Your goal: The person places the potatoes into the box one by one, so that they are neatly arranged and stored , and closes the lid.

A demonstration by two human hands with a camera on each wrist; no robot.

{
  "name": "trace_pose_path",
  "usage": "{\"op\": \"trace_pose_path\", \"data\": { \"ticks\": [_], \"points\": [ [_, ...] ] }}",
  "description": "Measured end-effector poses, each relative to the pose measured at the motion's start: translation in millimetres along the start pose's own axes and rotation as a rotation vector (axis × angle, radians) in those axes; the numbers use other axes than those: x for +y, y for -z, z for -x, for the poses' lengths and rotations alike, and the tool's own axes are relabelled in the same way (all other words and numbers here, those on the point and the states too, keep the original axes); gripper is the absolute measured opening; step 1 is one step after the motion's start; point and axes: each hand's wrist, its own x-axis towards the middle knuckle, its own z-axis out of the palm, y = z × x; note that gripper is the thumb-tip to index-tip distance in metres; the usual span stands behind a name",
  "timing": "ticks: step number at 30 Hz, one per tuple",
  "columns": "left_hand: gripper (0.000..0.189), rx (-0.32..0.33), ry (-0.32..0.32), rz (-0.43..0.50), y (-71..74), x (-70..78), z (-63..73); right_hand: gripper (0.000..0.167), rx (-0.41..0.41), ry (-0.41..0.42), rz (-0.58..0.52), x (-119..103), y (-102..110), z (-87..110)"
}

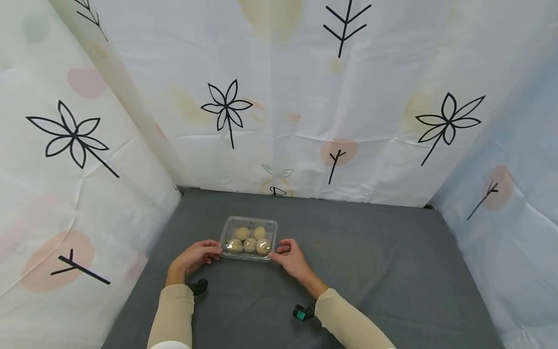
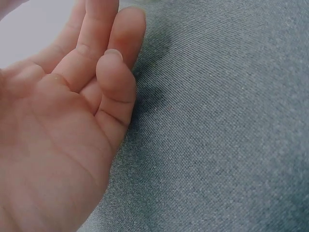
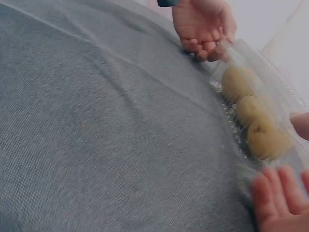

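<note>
A clear plastic container (image 1: 248, 257) with a see-through lid lies on the grey cloth, holding several round, pale-yellow items (image 3: 264, 137) that look like small potatoes. At its near left corner my left hand (image 1: 201, 253) pinches the edge between thumb and fingers. Only the palm and bent fingers of that hand (image 2: 72, 111) show in the left wrist view, with the container out of sight. My right hand (image 1: 294, 261) is at the near right corner, its thumb touching the rim. In the right wrist view the right thumb (image 3: 300, 126) is spread well apart from its fairly straight, blurred fingers (image 3: 277, 191).
Grey cloth (image 1: 370, 271) covers the table, with light wrinkles. White patterned curtains (image 1: 305, 111) hang along the back and both sides. Dark wrist devices (image 1: 303, 312) sit below both hands.
</note>
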Motion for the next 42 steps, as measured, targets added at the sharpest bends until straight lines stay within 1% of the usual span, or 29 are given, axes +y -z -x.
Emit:
{"op": "trace_pose_path", "data": {
  "ticks": [2,5,9,12,15,19,22,27,30,31,34,36,42],
  "points": [
    [0.015,-0.013,-0.012,-0.004,0.9,0.5,0.9,0.051,-0.055,-0.029,-0.021,-1,1,-0.2],
    [0.011,-0.023,-0.019,-0.003,1.2,1.3,2.1,0.043,-0.126,-0.061,-0.036,-2,4,-1.0],
    [0.012,-0.026,-0.022,-0.004,0.6,1.7,3.2,0.034,-0.177,-0.078,-0.053,1,5,-2.8],
    [0.012,-0.017,-0.028,-0.005,0.6,1.4,3.8,0.031,-0.197,-0.067,-0.050,3,4,-3.4],
    [0.013,-0.010,-0.039,-0.001,-0.4,0.2,3.3,0.031,-0.198,-0.044,-0.026,3,2,-1.4],
    [0.013,-0.002,-0.050,0.006,-2.0,-0.6,2.9,0.032,-0.174,-0.013,0.026,3,-1,1.7],
    [0.014,0.005,-0.049,0.007,-2.7,-1.3,3.2,0.032,-0.159,-0.015,0.054,3,-3,3.7],
    [0.012,0.008,-0.042,0.018,-3.6,-3.2,2.9,0.033,-0.151,-0.004,0.067,4,-4,5.6],
    [0.011,0.001,-0.049,0.020,-3.7,-3.5,4.2,0.033,-0.155,0.001,0.072,4,-4,6.0],
    [0.010,0.005,-0.041,0.026,-3.8,-3.4,4.6,0.033,-0.157,0.001,0.073,4,-4,6.1],
    [0.011,-0.001,-0.051,0.021,-4.3,-2.3,6.3,0.033,-0.163,-0.005,0.071,3,-5,6.7],
    [0.011,0.006,-0.045,0.028,-4.5,-1.3,6.8,0.032,-0.163,0.001,0.080,2,-6,6.9],
    [0.013,0.014,-0.058,0.038,-4.0,0.8,5.8,0.028,-0.150,0.023,0.117,-1,-7,7.9]
  ]
}}
